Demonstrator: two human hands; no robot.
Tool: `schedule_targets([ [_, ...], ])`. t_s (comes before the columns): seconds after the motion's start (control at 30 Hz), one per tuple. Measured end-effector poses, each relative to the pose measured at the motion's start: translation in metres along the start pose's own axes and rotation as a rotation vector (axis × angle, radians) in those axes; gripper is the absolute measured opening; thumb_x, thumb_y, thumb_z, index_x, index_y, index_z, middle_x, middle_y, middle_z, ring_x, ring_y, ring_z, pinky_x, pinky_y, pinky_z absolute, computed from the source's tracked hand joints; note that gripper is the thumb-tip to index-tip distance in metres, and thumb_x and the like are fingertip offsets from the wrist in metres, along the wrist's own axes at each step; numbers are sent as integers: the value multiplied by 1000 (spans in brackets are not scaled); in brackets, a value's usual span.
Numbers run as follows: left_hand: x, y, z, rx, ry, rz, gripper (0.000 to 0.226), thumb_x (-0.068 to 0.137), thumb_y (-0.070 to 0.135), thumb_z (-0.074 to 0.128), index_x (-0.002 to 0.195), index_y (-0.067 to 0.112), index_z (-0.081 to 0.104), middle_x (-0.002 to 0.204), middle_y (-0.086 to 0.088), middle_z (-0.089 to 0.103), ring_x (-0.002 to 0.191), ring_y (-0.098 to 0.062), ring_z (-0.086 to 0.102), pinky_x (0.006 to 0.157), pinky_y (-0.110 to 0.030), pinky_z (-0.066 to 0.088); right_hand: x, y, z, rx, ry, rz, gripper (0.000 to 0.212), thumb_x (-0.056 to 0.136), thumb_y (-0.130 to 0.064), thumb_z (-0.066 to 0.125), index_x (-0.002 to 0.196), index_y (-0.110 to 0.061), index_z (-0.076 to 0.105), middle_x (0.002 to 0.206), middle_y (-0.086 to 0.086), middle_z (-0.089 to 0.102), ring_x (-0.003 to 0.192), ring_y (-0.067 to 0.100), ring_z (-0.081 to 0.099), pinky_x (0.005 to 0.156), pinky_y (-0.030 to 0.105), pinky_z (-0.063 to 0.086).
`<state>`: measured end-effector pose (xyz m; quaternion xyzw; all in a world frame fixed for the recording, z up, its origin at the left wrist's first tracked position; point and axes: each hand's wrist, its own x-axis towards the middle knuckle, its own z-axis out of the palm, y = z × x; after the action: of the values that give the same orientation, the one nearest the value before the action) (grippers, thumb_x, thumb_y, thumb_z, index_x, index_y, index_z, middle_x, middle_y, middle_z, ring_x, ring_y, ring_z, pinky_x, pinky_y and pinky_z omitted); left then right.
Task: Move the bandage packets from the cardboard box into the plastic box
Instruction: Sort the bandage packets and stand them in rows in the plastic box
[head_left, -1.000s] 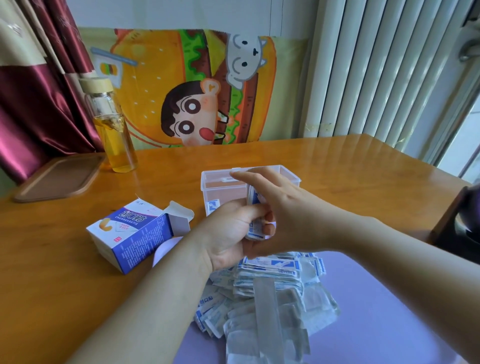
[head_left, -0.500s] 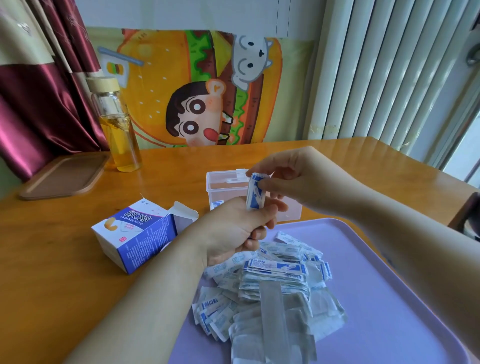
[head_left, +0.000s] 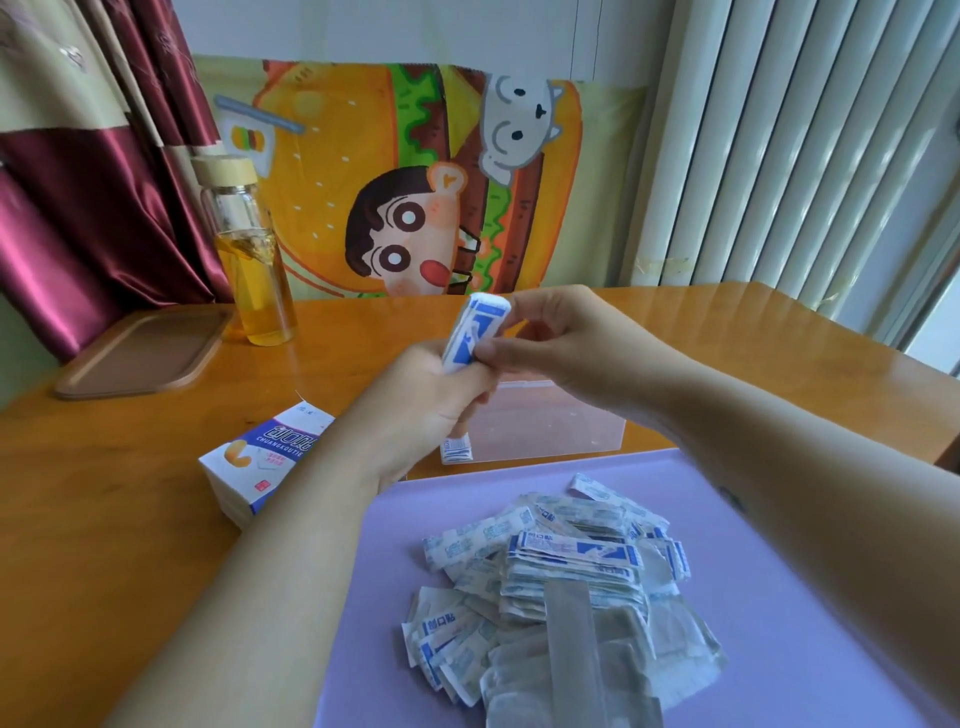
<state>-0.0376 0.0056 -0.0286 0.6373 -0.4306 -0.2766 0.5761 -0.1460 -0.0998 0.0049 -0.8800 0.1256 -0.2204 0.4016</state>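
A stack of blue-and-white bandage packets (head_left: 475, 332) stands upright above the clear plastic box (head_left: 550, 421). My left hand (head_left: 431, 410) grips its lower half, and my right hand (head_left: 566, 343) pinches its side near the top. The plastic box sits on the table behind the purple tray (head_left: 779, 597), with a few packets (head_left: 456, 450) showing at its left front corner. A loose pile of bandage packets (head_left: 561, 587) lies on the tray. The blue-and-white cardboard box (head_left: 260, 462) lies on its side to the left, partly hidden by my left forearm.
A glass bottle of yellow liquid with a wooden cap (head_left: 249, 260) stands at the back left beside a brown tray (head_left: 140, 353). A cartoon cushion (head_left: 410, 197) leans behind the wooden table (head_left: 104, 545). A curtain hangs at the left and a radiator stands at the right.
Both hands have lifted the stack of packets higher above the plastic box, and it stands more upright. The camera view has tilted down a little.
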Motion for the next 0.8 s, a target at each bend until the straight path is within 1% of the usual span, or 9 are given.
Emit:
schedule_targets([
  [0.07, 3, 0, -7, 66, 59, 47, 16, 93, 22, 55, 77, 20, 56, 55, 5, 47, 49, -9, 39, 49, -21, 35, 5, -2, 5, -29, 34, -78, 14, 89, -23, 62, 96, -12, 68, 69, -8, 63, 58, 8, 47, 53, 16, 37],
  [0.13, 4, 0, -14, 191, 96, 105, 7, 91, 31, 58, 84, 30, 57, 59, 13, 55, 55, -5, 50, 55, -18, 43, 10, -2, 8, 22, 55, -124, 11, 91, -18, 59, 98, -13, 66, 77, -13, 65, 60, -1, 53, 55, 9, 39],
  [0.17, 5, 0, -17, 272, 107, 118, 3, 90, 33, 59, 91, 34, 57, 69, 16, 59, 64, -2, 56, 59, -17, 45, 13, 0, 8, 67, 76, -120, 11, 92, -17, 58, 100, -13, 65, 81, -13, 67, 62, -4, 55, 58, 10, 42],
  [0.27, 12, -13, -25, 559, 165, 115, 36, 90, 30, 60, 125, 33, 49, 111, 13, 54, 96, -4, 54, 70, -15, 43, 28, 12, 1, 135, 205, -32, 11, 94, -16, 55, 100, -15, 64, 79, -12, 68, 63, 1, 57, 66, 20, 52],
  [0.37, 17, -27, -26, 767, 162, 104, 39, 94, 21, 53, 132, 27, 49, 130, 6, 44, 107, -9, 49, 83, -20, 40, 48, 29, -9, 65, 255, 125, 15, 94, -15, 54, 104, -8, 64, 79, -5, 66, 64, 7, 58, 72, 25, 55],
  [0.57, 22, -41, -23, 839, 189, 77, 30, 96, 11, 46, 120, 21, 63, 124, 1, 49, 104, -15, 52, 84, -24, 43, 86, 55, 6, -154, 16, 576, 16, 93, -11, 55, 103, -1, 62, 79, 6, 65, 63, 11, 59, 58, 19, 52],
  [0.63, 24, -43, -25, 851, 188, 52, 29, 96, 13, 46, 117, 20, 65, 124, 0, 51, 105, -17, 53, 84, -25, 43, 94, 58, 16, -73, -96, 715, 11, 92, -6, 56, 100, -2, 60, 79, 7, 64, 67, 14, 61, 63, 21, 51],
  [0.73, 27, -45, -27, 871, 156, 16, 27, 97, 15, 47, 113, 22, 67, 123, -2, 53, 103, -18, 54, 80, -24, 42, 103, 65, 29, 12, -251, 854, 13, 92, -3, 54, 104, -1, 58, 93, 10, 64, 87, 19, 61, 85, 26, 50],
  [0.8, 28, -43, -27, 894, 122, -32, 28, 97, 15, 46, 115, 22, 67, 124, -3, 53, 104, -19, 54, 80, -24, 43, 108, 69, 36, -24, -369, 900, 20, 94, -4, 51, 112, 0, 55, 95, 11, 63, 87, 21, 59, 83, 26, 49],
])
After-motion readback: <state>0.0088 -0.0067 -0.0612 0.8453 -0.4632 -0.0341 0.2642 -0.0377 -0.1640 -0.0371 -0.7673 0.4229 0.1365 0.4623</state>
